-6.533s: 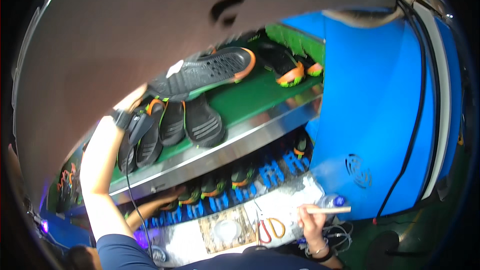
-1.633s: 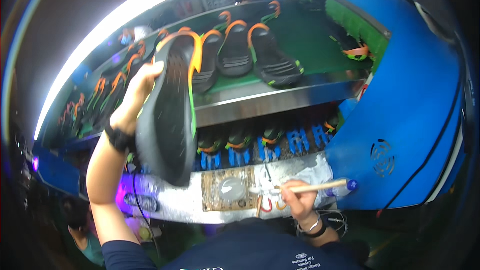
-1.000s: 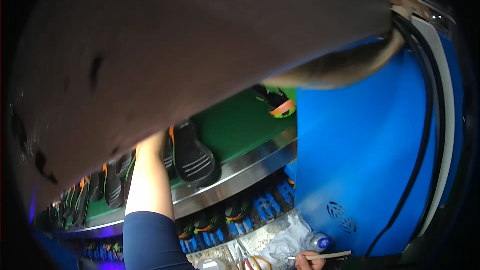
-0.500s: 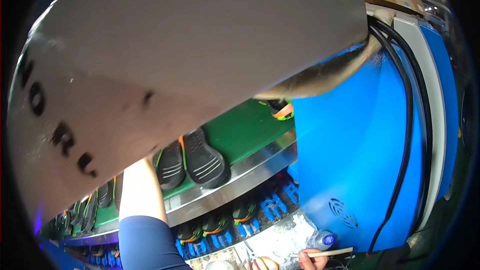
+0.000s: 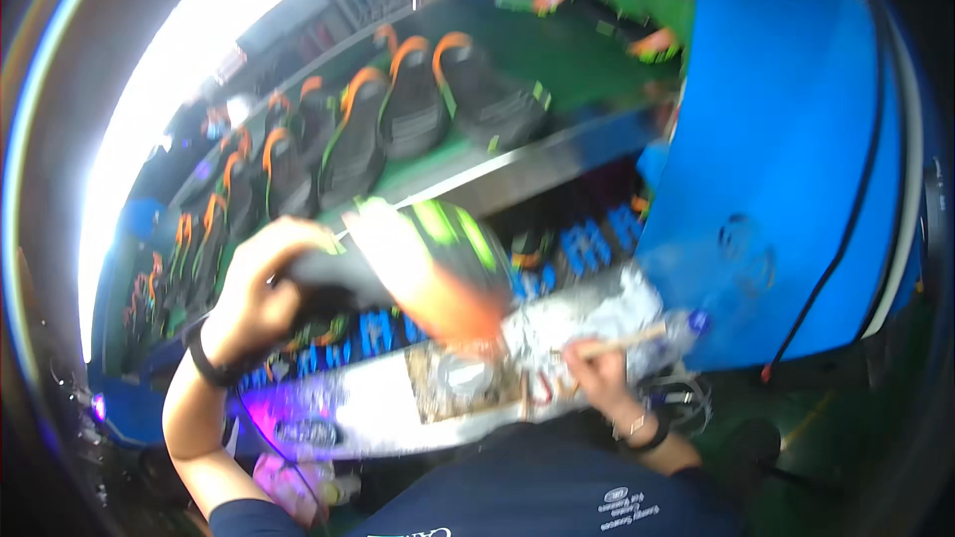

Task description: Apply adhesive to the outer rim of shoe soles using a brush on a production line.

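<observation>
My left hand [image 5: 269, 283] is closed on a black shoe [image 5: 428, 254] with bright green and orange parts. Motion smears the shoe, which is held over the narrow bench [image 5: 383, 428]. Lower right, my right hand [image 5: 600, 375] grips a thin pale stick [image 5: 637, 339], perhaps a brush handle; its far details are blurred. That hand hovers above the bench's right part, beside white crumpled material [image 5: 607, 308] and a clear bottle with a blue cap [image 5: 699, 322]. Between the hands on the bench sits a pale round dish [image 5: 466, 378].
Beyond the bench runs a green conveyor belt [image 5: 587, 75] with a metal edge, carrying rows of black shoes [image 5: 413, 114] with orange trim. Below it, blue holders [image 5: 587, 247] line a lower track. A large blue machine housing [image 5: 786, 159] with black cables stands at right.
The view has swung, and the grey panel that filled the top is gone from sight. My left arm has come back from the belt with a shoe; my right hand still holds the stick.
</observation>
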A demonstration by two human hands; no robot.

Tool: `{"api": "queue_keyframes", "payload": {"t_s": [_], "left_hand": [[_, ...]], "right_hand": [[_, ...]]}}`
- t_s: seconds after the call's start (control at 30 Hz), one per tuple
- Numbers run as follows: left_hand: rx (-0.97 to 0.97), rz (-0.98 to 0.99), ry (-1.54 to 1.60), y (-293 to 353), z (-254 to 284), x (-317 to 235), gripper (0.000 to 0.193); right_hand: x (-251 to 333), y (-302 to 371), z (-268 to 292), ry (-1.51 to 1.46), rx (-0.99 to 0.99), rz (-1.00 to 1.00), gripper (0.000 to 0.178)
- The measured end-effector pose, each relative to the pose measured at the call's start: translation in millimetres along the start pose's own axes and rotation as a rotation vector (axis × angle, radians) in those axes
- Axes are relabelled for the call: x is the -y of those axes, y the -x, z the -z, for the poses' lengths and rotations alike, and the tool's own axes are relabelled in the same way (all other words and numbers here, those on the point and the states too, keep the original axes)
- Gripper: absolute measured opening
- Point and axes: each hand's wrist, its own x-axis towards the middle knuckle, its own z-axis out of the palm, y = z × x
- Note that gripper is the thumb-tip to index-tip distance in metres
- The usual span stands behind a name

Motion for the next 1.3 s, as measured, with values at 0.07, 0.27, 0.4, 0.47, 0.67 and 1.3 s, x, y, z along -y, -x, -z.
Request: {"api": "queue_keyframes", "payload": {"t_s": [0.07,0.27,0.4,0.47,0.67,1.3], "left_hand": [[0.294,0.054,0.124,56,-36,-14,0.037],[0.707,0.688,0.856,216,-154,-33,0.034],[0.545,0.675,1.28,273,-189,-38,0.031],[0.619,0.719,1.59,271,-190,-35,0.039],[0.429,0.589,1.585,256,-191,-27,0.06],[-0.119,0.939,1.829,170,-132,17,0.048]], "right_hand": [[-20,-18,-15,0.079,0.098,0.026,0.008],[-76,-50,-67,0.026,0.255,-0.098,0.01],[-116,-41,-99,0.322,0.453,-0.052,0.011],[-131,-37,-109,0.381,0.457,-0.025,0.013],[-131,-37,-111,0.512,0.485,-0.014,0.015],[37,-72,-134,0.287,0.576,0.602,0.012]]}}
